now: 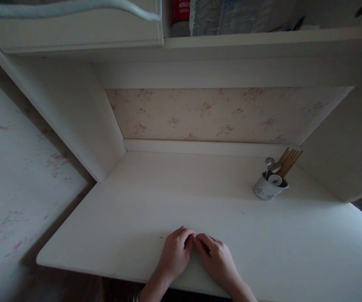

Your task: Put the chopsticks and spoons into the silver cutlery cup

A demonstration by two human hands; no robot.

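Observation:
Near the front edge of the white desk [130,218], my left hand [177,250] and my right hand [215,256] rest close together. Their fingertips meet, or almost meet, between them. Both hands are closed, with fingers curled and thumbs pressed toward the index fingers. Anything pinched there is too small or too hidden to make out. A tiny dark speck [161,238] lies on the desk just left of my left hand.
Toward the back right stands a white perforated utensil holder [266,189] with wooden chopsticks [289,161] and metal spoons [269,161]. Side panels [64,109] flank the desk. Overhead runs a shelf [246,48], and a drawer front with a pale handle [74,7] hangs at upper left.

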